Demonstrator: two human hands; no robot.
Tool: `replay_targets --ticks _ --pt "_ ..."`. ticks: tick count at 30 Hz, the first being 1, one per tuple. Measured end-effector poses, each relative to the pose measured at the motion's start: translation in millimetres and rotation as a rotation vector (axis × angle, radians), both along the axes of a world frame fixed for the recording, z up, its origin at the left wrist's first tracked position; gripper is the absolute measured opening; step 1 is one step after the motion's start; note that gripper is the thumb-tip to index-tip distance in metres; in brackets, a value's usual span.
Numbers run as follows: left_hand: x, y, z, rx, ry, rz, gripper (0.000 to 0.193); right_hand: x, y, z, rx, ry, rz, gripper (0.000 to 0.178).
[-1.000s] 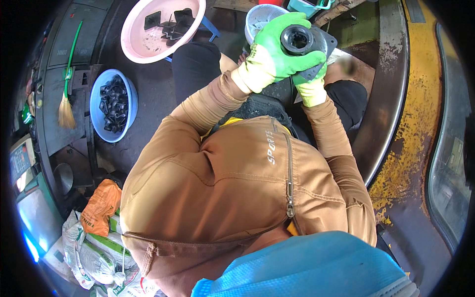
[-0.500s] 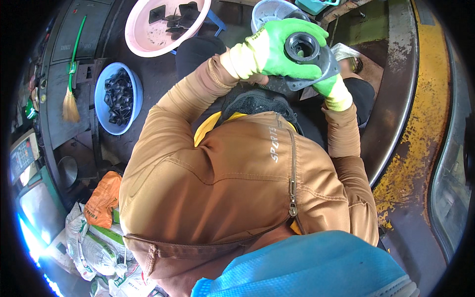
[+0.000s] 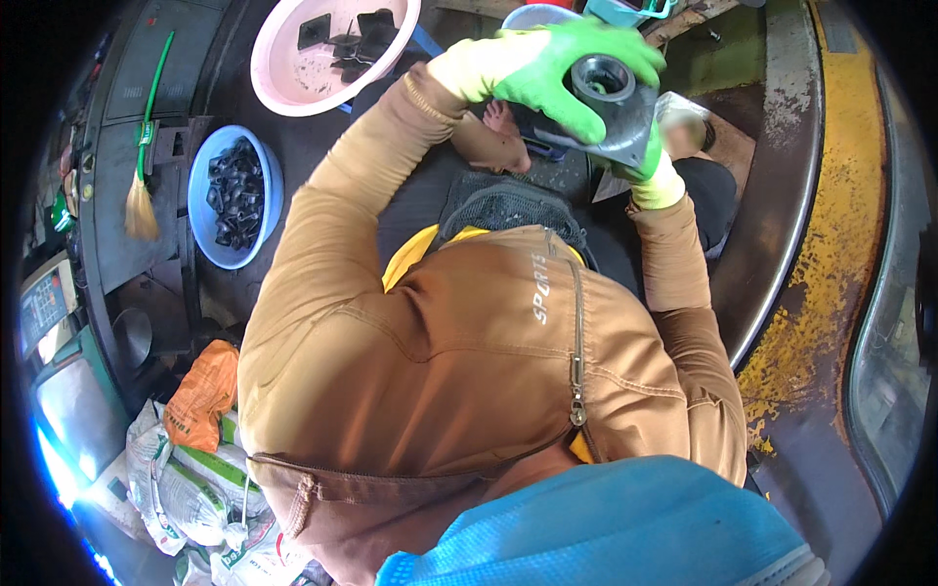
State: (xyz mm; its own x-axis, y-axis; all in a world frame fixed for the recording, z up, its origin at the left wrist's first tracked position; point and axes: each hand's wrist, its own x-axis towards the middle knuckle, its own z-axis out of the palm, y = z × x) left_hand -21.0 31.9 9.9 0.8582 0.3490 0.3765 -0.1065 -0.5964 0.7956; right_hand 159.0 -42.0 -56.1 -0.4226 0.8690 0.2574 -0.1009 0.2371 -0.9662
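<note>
Both my hands wear green gloves with pale yellow cuffs. Between them is a black flanged part with a round, hollow collar on a flat plate with rounded corners. My left hand curves round the collar side, its thumb along the near left edge and its fingers, partly blurred, across the far side. Beneath the plate's right side, my right hand grips the part; most of its fingers are hidden by it.
A pink basin with several black pieces stands far left of my hands. Left of it, a blue basin holds more. A person is beyond my right forearm. A yellow, worn metal edge runs along the right; sacks lie lower left.
The black part has shifted slightly right and tilted. My left hand has turned and moved its grip, thumb now on the near side. A bare limb shows beyond my left wrist.
</note>
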Motion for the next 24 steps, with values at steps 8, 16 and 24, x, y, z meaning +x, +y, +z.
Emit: replay_targets --ticks 8,16,24 --pt "32.5 -43.1 -34.1 -0.157 -0.373 0.623 0.044 -22.1 0.9 1.8 0.216 -0.163 -0.502 0.052" --pt "31.1 -48.0 -18.7 -0.249 -0.389 0.641 0.047 -13.9 3.4 24.6 0.364 -0.199 -0.414 0.037" --pt "13.5 -44.3 -15.2 -0.245 -0.179 0.476 0.042 3.4 2.2 21.6 0.308 -0.348 -0.256 0.051"
